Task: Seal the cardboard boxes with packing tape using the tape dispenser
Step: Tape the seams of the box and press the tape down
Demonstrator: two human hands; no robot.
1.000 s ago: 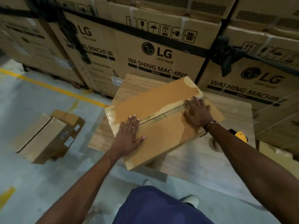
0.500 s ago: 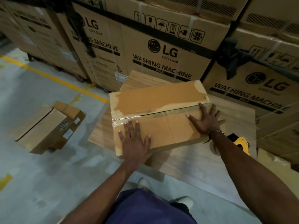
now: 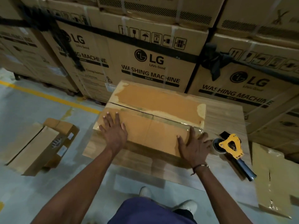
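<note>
Near the middle of the frame, the cardboard box (image 3: 153, 120) has been turned on the wooden table (image 3: 226, 113) by the flat, spread left hand (image 3: 114, 131) and right hand (image 3: 195, 148), so more taping seems planned with the tape dispenser (image 3: 231, 147) at lower right.

Both hands are pressing flat on the taped cardboard box (image 3: 155, 120), left hand (image 3: 114, 132) near its left edge, right hand (image 3: 195, 148) at its right corner; the yellow tape dispenser (image 3: 232, 147) is lying on the tabletop (image 3: 226, 113) just right of the right hand.
</note>
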